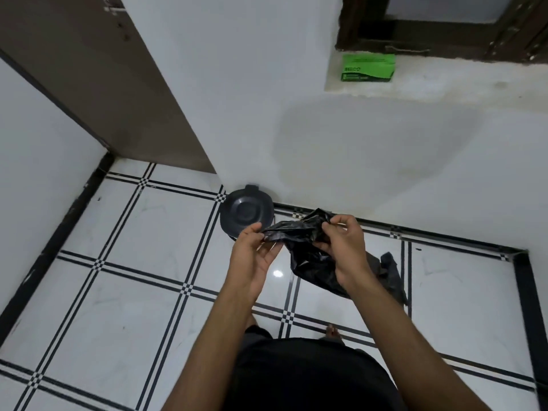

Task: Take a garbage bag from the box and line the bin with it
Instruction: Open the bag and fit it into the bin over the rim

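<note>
A crumpled black garbage bag (308, 250) hangs between both hands at mid-frame. My left hand (255, 256) pinches its left edge with thumb and fingers. My right hand (344, 247) grips the bunched top on the other side, and the rest of the bag droops down behind that wrist. The dark round bin (246, 212), with its lid on, stands on the floor against the wall, just beyond my left hand. The green bag box (367, 67) rests on a white ledge high on the wall, under a dark window frame.
The floor is white tile with black grid lines (148, 247). A brown door (98, 78) stands at the upper left. White walls close in at the left and back. My own feet (332, 332) show below the hands.
</note>
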`<action>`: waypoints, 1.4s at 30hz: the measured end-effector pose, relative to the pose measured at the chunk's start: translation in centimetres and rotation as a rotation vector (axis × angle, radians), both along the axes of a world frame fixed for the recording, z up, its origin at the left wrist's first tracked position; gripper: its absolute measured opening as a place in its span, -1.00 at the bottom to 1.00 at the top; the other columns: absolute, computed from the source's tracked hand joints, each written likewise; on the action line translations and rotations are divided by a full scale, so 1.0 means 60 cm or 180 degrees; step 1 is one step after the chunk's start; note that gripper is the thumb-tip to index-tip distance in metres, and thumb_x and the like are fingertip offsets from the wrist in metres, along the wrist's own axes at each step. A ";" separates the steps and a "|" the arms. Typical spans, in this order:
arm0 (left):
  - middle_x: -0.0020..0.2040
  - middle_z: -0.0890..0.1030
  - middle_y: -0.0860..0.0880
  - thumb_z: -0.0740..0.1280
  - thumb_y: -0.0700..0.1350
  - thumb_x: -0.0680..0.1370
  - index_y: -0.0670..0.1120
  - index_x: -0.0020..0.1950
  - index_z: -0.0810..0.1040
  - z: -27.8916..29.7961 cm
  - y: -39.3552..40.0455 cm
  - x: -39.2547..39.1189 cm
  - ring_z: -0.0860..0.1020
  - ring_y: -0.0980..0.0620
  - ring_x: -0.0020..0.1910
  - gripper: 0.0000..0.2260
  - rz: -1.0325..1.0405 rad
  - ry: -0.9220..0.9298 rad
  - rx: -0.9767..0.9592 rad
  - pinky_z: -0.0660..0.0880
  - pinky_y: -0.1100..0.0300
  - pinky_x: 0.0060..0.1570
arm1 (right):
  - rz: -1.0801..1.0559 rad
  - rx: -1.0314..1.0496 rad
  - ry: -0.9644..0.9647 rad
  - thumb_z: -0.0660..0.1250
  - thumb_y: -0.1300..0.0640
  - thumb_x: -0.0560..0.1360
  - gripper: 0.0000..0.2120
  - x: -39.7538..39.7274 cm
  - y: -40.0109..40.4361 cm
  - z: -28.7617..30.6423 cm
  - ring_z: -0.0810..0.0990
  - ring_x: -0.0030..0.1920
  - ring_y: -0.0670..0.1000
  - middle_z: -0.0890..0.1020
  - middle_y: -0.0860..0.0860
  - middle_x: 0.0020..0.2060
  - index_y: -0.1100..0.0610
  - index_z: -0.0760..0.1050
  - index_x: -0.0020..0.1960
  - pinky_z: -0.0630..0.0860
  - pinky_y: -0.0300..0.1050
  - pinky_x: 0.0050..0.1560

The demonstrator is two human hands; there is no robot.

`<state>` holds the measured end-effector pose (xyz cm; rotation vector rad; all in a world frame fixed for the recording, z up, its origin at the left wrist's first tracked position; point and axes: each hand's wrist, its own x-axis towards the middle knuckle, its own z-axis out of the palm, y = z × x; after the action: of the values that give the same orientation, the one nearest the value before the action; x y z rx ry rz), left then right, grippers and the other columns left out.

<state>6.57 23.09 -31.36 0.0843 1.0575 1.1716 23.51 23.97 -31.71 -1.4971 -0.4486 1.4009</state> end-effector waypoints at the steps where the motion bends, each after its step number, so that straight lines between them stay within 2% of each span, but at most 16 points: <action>1: 0.06 0.58 -0.22 0.12 -0.36 0.57 -0.17 0.24 0.45 -0.001 0.006 -0.024 0.58 -0.14 0.03 -0.71 0.0102 -0.0230 -0.0034 0.65 0.07 -0.11 | -0.0074 -0.0012 0.0092 0.24 0.34 0.58 -0.87 -0.030 0.008 0.000 0.68 -0.24 0.01 0.62 0.10 -0.20 0.13 0.38 -0.02 0.65 -0.11 -0.21; 5: 0.15 0.56 -0.30 0.06 -0.34 0.59 -0.17 0.29 0.43 -0.009 0.031 -0.112 0.56 -0.16 0.04 -0.68 -0.0077 -0.0053 0.0033 0.62 0.06 -0.14 | -0.0003 0.0036 0.0022 0.18 0.37 0.57 -0.82 -0.150 0.045 0.001 0.65 -0.11 0.17 0.60 0.23 -0.11 0.12 0.42 -0.06 0.66 -0.04 -0.18; 7: 0.23 0.54 -0.30 0.06 -0.23 0.66 -0.13 0.27 0.42 -0.012 0.040 -0.149 0.56 -0.14 0.08 -0.76 -0.0427 0.0674 0.0142 0.59 0.07 -0.10 | 0.0150 0.0141 -0.0210 0.16 0.37 0.57 -0.77 -0.200 0.059 0.002 0.61 -0.14 0.14 0.60 0.18 -0.16 0.08 0.45 -0.11 0.64 -0.01 -0.19; 9: 0.24 0.55 -0.15 0.05 0.00 0.71 0.03 0.27 0.42 -0.008 0.046 -0.184 0.58 -0.07 0.13 -0.77 -0.1033 0.1682 0.0555 0.60 0.07 -0.06 | 0.0371 0.0294 -0.0697 0.16 0.36 0.57 -0.72 -0.241 0.069 -0.001 0.58 -0.15 0.07 0.61 0.13 -0.18 0.04 0.51 -0.15 0.60 0.08 -0.09; 11: 0.17 0.56 0.06 0.11 0.12 0.67 0.15 0.28 0.41 0.003 0.057 -0.216 0.59 0.14 0.10 -0.77 -0.1579 0.2274 0.1096 0.60 0.19 -0.06 | 0.0618 0.0413 -0.0990 0.16 0.35 0.57 -0.71 -0.276 0.077 0.003 0.58 -0.14 0.03 0.64 0.13 -0.15 0.06 0.55 -0.16 0.56 0.04 -0.03; 14: -0.04 0.61 0.14 0.39 0.08 0.54 0.07 0.19 0.51 0.009 0.090 -0.257 0.58 0.29 -0.11 -0.74 -0.2131 0.3158 0.1453 0.54 0.36 -0.23 | 0.0735 0.0465 -0.1065 0.15 0.32 0.60 -0.70 -0.312 0.099 0.005 0.64 -0.02 0.00 0.67 0.04 -0.08 0.05 0.60 -0.08 0.60 -0.08 0.02; 17: -0.23 0.62 0.08 0.41 0.05 0.52 -0.03 -0.04 0.61 -0.003 0.123 -0.287 0.57 0.17 -0.25 -0.83 -0.2120 0.4304 0.1612 0.58 0.14 -0.22 | 0.0718 0.0452 -0.1234 0.21 0.22 0.62 -0.76 -0.320 0.126 -0.006 0.64 0.07 -0.02 0.67 0.00 0.03 0.01 0.61 0.10 0.61 -0.10 0.06; 21: -0.18 0.63 0.01 0.33 0.02 0.58 -0.08 -0.09 0.64 -0.017 0.163 -0.294 0.58 0.13 -0.18 -0.80 -0.1481 0.4190 0.1204 0.56 0.11 -0.16 | 0.0663 0.0591 -0.1258 0.33 0.12 0.58 -0.79 -0.302 0.165 -0.011 0.61 -0.12 -0.18 0.62 -0.02 -0.12 0.06 0.53 0.21 0.53 -0.30 -0.12; 23: -0.10 0.67 0.01 0.32 0.01 0.59 -0.03 -0.06 0.64 -0.019 0.185 -0.291 0.62 0.09 -0.09 -0.84 -0.1091 0.3631 0.0766 0.59 0.09 -0.02 | 0.0852 0.0784 -0.1608 0.35 0.11 0.56 -0.77 -0.290 0.183 -0.011 0.58 -0.14 -0.19 0.57 -0.07 -0.13 0.05 0.50 0.21 0.50 -0.37 -0.16; 25: -0.07 0.71 0.01 0.31 -0.04 0.60 0.00 -0.02 0.66 -0.013 0.211 -0.278 0.67 0.05 -0.04 -0.86 -0.0679 0.2791 0.0402 0.61 0.06 0.04 | 0.1185 0.0883 -0.1743 0.36 0.11 0.56 -0.73 -0.274 0.205 -0.013 0.62 -0.11 -0.06 0.50 -0.09 -0.17 -0.01 0.47 0.24 0.55 -0.32 -0.22; 28: -0.09 0.72 -0.05 0.27 -0.13 0.61 -0.10 0.00 0.62 0.009 0.252 -0.255 0.69 0.02 -0.12 -0.86 -0.0113 0.1789 0.0092 0.63 0.10 -0.05 | 0.1434 0.1040 -0.1823 0.42 0.09 0.52 -0.65 -0.247 0.235 -0.009 0.64 -0.13 0.10 0.46 -0.02 -0.20 -0.13 0.42 0.25 0.62 -0.11 -0.24; 32: -0.14 0.63 -0.06 0.23 -0.17 0.61 -0.08 -0.03 0.53 0.026 0.298 -0.228 0.61 0.03 -0.21 -0.90 0.0357 0.1437 -0.0176 0.58 0.14 -0.15 | 0.1396 0.1061 -0.1838 0.33 0.34 0.52 -0.65 -0.211 0.272 -0.010 0.58 -0.16 -0.08 0.53 -0.17 -0.13 -0.02 0.47 0.19 0.49 -0.38 -0.27; 34: -0.17 0.60 -0.05 0.21 -0.18 0.60 -0.08 0.00 0.51 0.033 0.313 -0.218 0.58 0.05 -0.25 -0.91 0.0556 0.1515 -0.0227 0.57 0.17 -0.21 | 0.1192 0.0922 -0.1999 0.29 0.37 0.49 -0.69 -0.192 0.294 -0.021 0.56 -0.15 -0.06 0.57 -0.16 -0.15 -0.02 0.50 0.06 0.47 -0.38 -0.21; 37: -0.20 0.65 -0.01 0.25 -0.18 0.57 -0.04 0.03 0.52 0.029 0.323 -0.215 0.63 0.11 -0.29 -0.91 0.0426 0.2067 -0.0107 0.58 0.20 -0.27 | 0.0754 0.0574 -0.1823 0.31 0.30 0.47 -0.80 -0.173 0.325 -0.033 0.59 -0.16 -0.02 0.60 -0.10 -0.20 0.00 0.50 -0.04 0.56 -0.16 -0.18; 39: -0.12 0.68 -0.01 0.30 -0.13 0.54 0.05 0.00 0.54 0.017 0.323 -0.220 0.66 0.06 -0.16 -0.90 -0.0138 0.2873 0.0248 0.62 0.12 -0.18 | 0.0518 0.0548 -0.1754 0.30 0.28 0.49 -0.82 -0.166 0.343 -0.036 0.59 -0.11 -0.05 0.59 -0.12 -0.16 0.02 0.49 -0.02 0.54 -0.31 -0.14; 42: -0.30 0.61 0.11 0.29 -0.19 0.49 0.05 -0.15 0.56 0.007 0.320 -0.236 0.56 0.18 -0.32 -0.86 -0.0923 0.4071 0.0868 0.46 0.32 -0.34 | 0.0343 0.0577 -0.1883 0.24 0.34 0.49 -0.74 -0.161 0.367 -0.035 0.57 -0.07 -0.07 0.59 -0.10 -0.08 -0.01 0.45 0.01 0.47 -0.27 -0.14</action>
<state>-7.58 42.31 -30.93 1.2902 1.8731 0.9284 13.87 46.01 -33.80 -1.7415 -1.0055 0.9430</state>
